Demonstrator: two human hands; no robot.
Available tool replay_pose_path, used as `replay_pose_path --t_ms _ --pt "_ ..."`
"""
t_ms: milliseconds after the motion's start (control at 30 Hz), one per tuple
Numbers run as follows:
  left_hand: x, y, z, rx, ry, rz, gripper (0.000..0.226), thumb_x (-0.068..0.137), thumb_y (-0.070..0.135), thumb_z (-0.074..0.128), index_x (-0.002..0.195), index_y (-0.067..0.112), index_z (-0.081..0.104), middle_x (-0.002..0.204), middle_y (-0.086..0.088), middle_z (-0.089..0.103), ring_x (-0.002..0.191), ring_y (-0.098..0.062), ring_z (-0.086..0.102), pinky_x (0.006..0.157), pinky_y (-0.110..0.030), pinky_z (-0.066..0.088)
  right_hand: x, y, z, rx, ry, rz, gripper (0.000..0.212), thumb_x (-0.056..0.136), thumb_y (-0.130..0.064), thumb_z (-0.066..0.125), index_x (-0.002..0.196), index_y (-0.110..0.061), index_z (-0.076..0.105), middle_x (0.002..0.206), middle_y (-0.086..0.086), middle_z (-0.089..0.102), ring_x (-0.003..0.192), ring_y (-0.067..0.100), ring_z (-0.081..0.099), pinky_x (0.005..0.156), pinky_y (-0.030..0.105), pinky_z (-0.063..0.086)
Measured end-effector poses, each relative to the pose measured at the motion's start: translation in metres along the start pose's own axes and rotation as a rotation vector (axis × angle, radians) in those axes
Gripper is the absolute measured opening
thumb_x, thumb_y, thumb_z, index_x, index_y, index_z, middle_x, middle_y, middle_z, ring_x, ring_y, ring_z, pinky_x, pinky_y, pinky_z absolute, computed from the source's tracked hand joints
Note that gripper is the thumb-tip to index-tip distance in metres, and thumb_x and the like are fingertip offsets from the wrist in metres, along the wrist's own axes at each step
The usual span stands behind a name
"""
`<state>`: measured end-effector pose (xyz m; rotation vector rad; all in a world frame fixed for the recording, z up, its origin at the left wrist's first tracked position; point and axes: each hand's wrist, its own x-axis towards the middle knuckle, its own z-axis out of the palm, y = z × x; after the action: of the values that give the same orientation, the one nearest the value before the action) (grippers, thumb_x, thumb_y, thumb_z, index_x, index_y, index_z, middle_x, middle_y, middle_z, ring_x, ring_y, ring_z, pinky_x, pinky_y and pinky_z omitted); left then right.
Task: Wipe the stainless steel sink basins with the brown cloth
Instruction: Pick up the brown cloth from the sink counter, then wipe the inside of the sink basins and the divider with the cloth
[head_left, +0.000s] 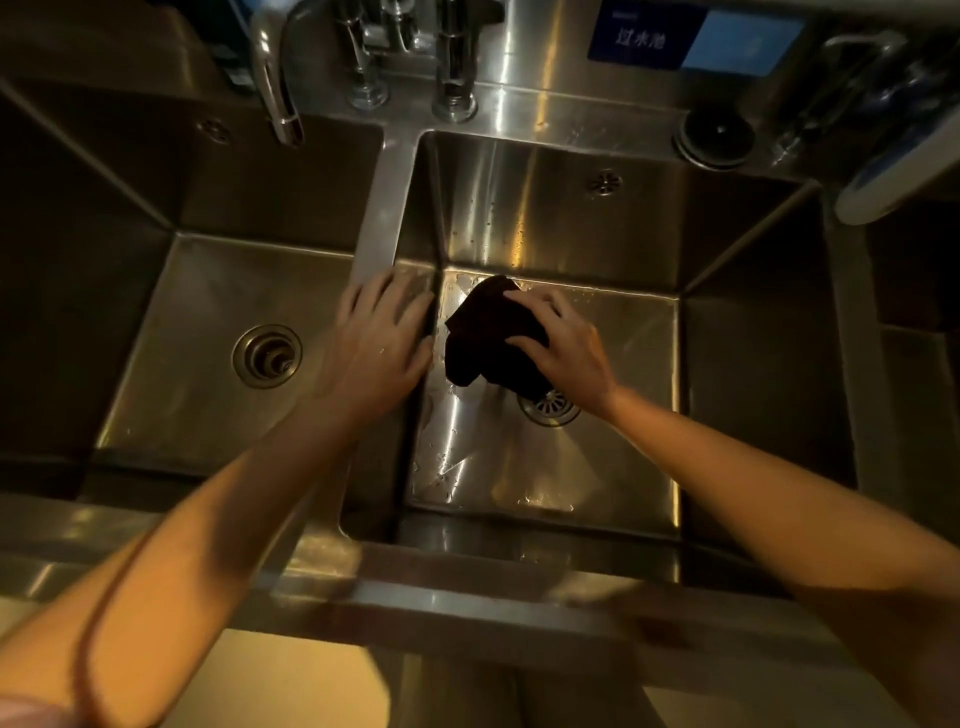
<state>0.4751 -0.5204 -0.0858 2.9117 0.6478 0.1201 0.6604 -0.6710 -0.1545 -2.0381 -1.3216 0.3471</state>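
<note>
Head view: a steel double sink fills the frame, seen from above. The right basin (597, 467) sits at centre, the left basin (197, 322) at nine o'clock, and a narrow divider (382, 208) runs between them from twelve toward six.

The cloth (488, 338), dark brown and bunched, lies on the wet floor of the right basin, toward its far-left corner, at about eleven o'clock from that basin's drain (550, 408). Its near edge overlaps the top of the drain. The right hand (563, 348) lies on top of the cloth, at three o'clock from its middle, with fingers curled over the fabric and pinching it against the floor, so it is grasping the cloth. The forearm comes in from five o'clock.

The left hand (382, 338) is released: its fingers are straight and spread, palm down, resting on the divider just at nine o'clock from the cloth, apart from it. Its forearm comes in from seven o'clock.

The left basin has a round drain (266, 356) at nine o'clock from the left hand. Water beads and streaks show on the floor and back wall of the right basin. At twelve o'clock a curved spout (275, 88) hangs over the left basin, with two taps (454, 67) beside it. A blue sign (696, 39) is on the backsplash at one o'clock, with a round black plug (714, 137) on the ledge below it
</note>
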Motion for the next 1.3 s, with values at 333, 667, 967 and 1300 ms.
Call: replay_pose_path --t_ms 333,667,967,1300 --pt "-0.004 -0.009 0.015 -0.043 0.066 0.039 0.049 0.086 0.034 0.046 0.129 0.012 0.054 0.143 -0.010 0.044 0.138 -0.026 0.030 0.116 -0.047 0.013 0.025 0.043 0.074 -0.036 -0.127 -0.054 0.044 0.090 -0.022 0.062 0.132 -0.017 0.052 0.123 0.005 0.051 0.111 0.018 0.050 0.087 0.025 0.042" --pt "-0.004 -0.007 0.016 -0.068 0.057 0.066 0.042 0.089 0.031 0.048 0.125 0.012 0.058 0.143 -0.008 0.046 0.140 -0.023 0.031 0.117 -0.050 0.015 0.061 0.116 0.121 -0.077 -0.034 0.131 0.044 0.087 -0.021 0.064 0.130 -0.016 0.053 0.125 0.009 0.051 0.113 0.025 0.051 0.092 0.042 0.047" --pt "-0.002 -0.007 0.015 -0.071 0.045 0.068 0.040 0.089 0.031 0.048 0.121 0.012 0.062 0.142 -0.007 0.048 0.139 -0.023 0.033 0.117 -0.046 0.015 0.050 0.152 0.139 -0.059 -0.047 0.355 0.053 0.094 -0.046 0.049 0.141 -0.023 0.040 0.140 0.010 0.042 0.127 0.030 0.039 0.105 0.046 0.038" --pt "-0.002 -0.004 0.011 -0.079 0.008 0.038 0.040 0.089 0.033 0.045 0.118 0.012 0.063 0.145 -0.011 0.045 0.140 -0.026 0.031 0.117 -0.049 0.015 0.015 0.102 0.183 -0.395 -0.396 0.130 0.127 0.057 -0.088 0.053 0.148 -0.035 -0.018 0.157 0.017 -0.018 0.145 0.040 -0.014 0.111 0.065 0.000"
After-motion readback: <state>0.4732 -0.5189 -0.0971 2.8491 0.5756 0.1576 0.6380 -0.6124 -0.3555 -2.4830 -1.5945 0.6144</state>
